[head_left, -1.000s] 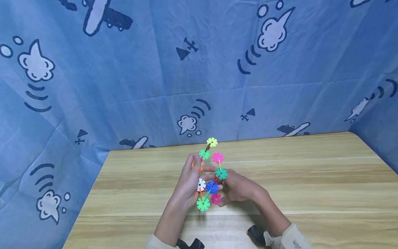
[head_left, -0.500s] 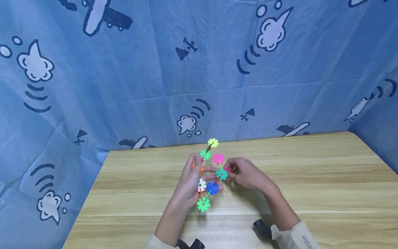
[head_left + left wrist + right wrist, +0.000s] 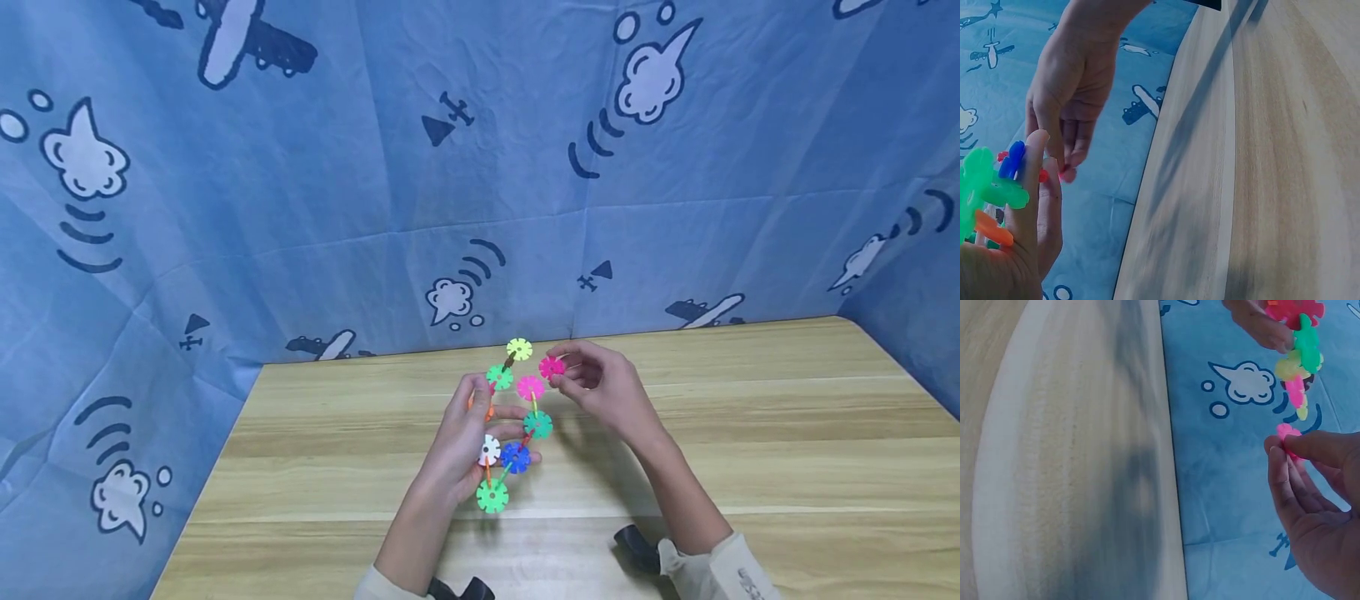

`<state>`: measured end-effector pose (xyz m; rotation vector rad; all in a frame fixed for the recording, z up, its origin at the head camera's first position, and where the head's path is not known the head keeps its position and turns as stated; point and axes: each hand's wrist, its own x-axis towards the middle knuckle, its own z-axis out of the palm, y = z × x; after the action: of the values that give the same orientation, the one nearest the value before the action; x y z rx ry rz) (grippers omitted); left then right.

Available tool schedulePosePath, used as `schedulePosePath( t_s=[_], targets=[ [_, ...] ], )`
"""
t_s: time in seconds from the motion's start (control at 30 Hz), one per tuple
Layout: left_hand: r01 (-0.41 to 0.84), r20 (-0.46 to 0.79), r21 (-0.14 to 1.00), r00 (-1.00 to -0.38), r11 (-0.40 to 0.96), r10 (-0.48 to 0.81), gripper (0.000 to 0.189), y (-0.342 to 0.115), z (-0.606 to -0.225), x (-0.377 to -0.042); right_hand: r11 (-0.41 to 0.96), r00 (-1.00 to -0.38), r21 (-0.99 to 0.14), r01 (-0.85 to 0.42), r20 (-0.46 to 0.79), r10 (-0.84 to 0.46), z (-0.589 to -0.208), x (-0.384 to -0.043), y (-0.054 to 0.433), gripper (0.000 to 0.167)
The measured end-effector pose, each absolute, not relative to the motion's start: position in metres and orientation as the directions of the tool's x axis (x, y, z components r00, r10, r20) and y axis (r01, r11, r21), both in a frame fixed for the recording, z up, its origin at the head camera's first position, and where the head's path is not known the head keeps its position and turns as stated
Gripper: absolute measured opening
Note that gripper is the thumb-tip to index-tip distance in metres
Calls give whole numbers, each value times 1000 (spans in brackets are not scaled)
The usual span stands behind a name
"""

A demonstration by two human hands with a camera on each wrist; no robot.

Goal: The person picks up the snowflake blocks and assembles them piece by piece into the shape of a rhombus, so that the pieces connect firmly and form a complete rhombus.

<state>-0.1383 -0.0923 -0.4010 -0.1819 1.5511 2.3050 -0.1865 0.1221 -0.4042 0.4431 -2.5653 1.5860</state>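
My left hand (image 3: 456, 446) grips a chain of notched plastic discs, with thumb and fingers around its left side. The chain forms an open loop: a yellow disc (image 3: 519, 349) at the top, a white disc (image 3: 490, 450) by the palm, a bright green disc (image 3: 492, 496) lowest. Up its right side run a blue disc (image 3: 515, 457), a teal disc (image 3: 537, 425) and a light pink disc (image 3: 530, 387). Part of an orange disc is hidden by the left thumb. Between thumb and fingertips my right hand (image 3: 615, 392) pinches a loose dark pink disc (image 3: 1285, 431), beside the chain's open upper end.
A wooden table (image 3: 750, 433) lies beneath both hands. Behind it hangs a blue cloth (image 3: 525, 183) printed with planes and clouds, meeting the table's back edge. Black wrist mounts (image 3: 637, 550) show near the sleeves.
From low beside the blue disc, my right hand has moved up and away past the teal disc, bringing the dark pink disc to the chain's upper end. The left hand has barely shifted.
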Motion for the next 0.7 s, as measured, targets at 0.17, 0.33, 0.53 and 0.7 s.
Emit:
schedulePosePath(
  t_s=[0.17,0.33,0.53,0.7],
  targets=[
    [-363,-300,868,-927,-340,225,28,-91,-401,-138,403,-950,-865,-299,232,-207,-399,-185,123,36],
    [-360,-295,871,-927,-333,231,30,-91,-402,-138,406,-941,-854,-324,248,-229,-397,-184,124,36],
    [-365,-297,871,-925,-328,239,24,-91,-403,-138,458,-920,-801,-386,296,-256,-395,-182,122,35],
    [-353,-291,889,-927,-293,237,22,-90,-403,-138,494,-898,-750,-439,341,-279,-394,-181,119,35]
  ],
)
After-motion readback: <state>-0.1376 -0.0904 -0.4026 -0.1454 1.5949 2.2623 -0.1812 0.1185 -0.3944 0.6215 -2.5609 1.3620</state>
